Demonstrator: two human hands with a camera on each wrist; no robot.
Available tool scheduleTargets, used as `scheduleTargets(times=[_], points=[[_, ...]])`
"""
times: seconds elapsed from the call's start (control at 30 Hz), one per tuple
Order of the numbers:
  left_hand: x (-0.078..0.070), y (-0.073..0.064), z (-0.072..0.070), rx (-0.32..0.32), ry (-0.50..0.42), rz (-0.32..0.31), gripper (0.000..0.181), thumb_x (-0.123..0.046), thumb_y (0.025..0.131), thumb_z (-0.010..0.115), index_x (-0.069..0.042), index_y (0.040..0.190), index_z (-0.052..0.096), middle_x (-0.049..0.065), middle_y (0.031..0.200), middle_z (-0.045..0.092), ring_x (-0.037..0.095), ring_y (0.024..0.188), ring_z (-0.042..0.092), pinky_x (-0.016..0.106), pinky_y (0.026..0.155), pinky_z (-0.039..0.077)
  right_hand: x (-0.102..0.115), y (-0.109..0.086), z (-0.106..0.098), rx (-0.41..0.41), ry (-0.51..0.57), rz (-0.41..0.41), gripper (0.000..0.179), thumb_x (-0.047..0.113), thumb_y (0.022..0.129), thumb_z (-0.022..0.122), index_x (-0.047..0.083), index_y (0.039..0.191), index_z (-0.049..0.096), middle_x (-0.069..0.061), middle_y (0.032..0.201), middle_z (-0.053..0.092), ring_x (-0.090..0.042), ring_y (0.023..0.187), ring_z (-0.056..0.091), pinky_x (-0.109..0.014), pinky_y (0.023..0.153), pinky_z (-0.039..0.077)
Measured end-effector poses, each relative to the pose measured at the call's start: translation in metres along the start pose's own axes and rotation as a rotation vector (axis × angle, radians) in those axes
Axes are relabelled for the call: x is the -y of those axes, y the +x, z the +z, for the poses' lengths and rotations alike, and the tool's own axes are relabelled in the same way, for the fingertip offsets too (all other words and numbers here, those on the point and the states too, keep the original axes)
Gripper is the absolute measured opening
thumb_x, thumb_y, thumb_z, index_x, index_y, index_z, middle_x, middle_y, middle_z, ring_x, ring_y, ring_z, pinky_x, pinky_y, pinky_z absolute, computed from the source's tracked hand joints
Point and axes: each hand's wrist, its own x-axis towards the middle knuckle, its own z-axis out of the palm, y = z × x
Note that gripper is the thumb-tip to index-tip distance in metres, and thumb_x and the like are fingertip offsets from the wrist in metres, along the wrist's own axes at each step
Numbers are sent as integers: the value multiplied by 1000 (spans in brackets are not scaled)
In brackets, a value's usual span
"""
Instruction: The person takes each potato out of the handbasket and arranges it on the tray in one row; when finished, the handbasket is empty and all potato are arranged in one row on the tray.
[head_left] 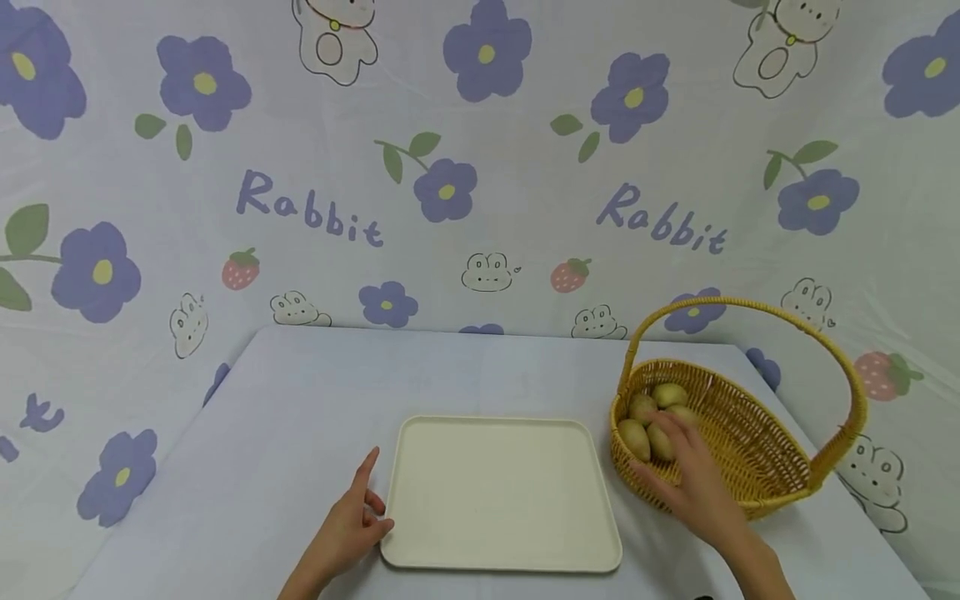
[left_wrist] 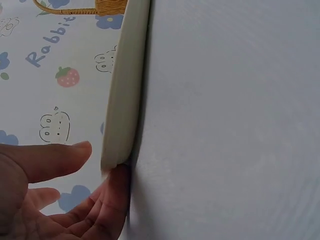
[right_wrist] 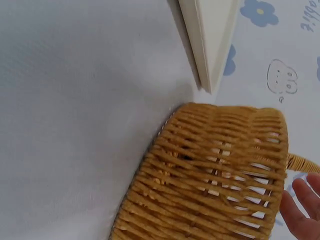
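A shallow cream tray (head_left: 498,496) lies flat on the table. Beside its left edge is my left hand (head_left: 345,529), index finger stretched forward. The left wrist view has the lower fingertips right at the tray's corner (left_wrist: 120,115), the thumb (left_wrist: 62,157) raised apart from it. My right hand (head_left: 697,492) reaches over the near rim of a wicker basket (head_left: 750,450), fingers spread above several brownish-green oval kiwis (head_left: 633,439) heaped at its left end. In the right wrist view, the fingers (right_wrist: 297,215) show at the rim; the basket's wall hides the fruit.
The basket's tall arched handle (head_left: 750,307) rises over its right part. The white-covered table (head_left: 300,400) extends around the tray. Behind it hangs a cloth (head_left: 480,133) printed with flowers and rabbits.
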Motion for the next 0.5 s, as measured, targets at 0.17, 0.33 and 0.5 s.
scheduleTargets(times=[0.17, 0.33, 0.5], points=[[4, 0, 1, -12, 8, 8, 81, 7, 76, 66, -3, 144, 25, 5, 81, 51, 7, 61, 48, 21, 58, 42, -8, 4, -4, 8, 25, 70, 71, 3, 73, 77, 2, 135, 42, -24, 124, 43, -36, 110, 45, -44, 87, 40], [6, 0, 1, -9, 21, 7, 64, 7, 77, 65, 2, 136, 40, 4, 81, 50, 6, 62, 46, 20, 57, 41, -19, 11, -13, 3, 42, 136, 63, 2, 78, 72, 0, 134, 43, -27, 123, 44, -38, 104, 49, -41, 80, 45], [7, 1, 2, 1, 58, 44, 53, 6, 78, 64, 4, 128, 48, 3, 80, 50, 4, 62, 45, 20, 57, 41, -28, 23, -27, -18, 73, 201, 58, 6, 84, 68, -1, 136, 42, -24, 125, 45, -34, 106, 47, -6, 79, 35]])
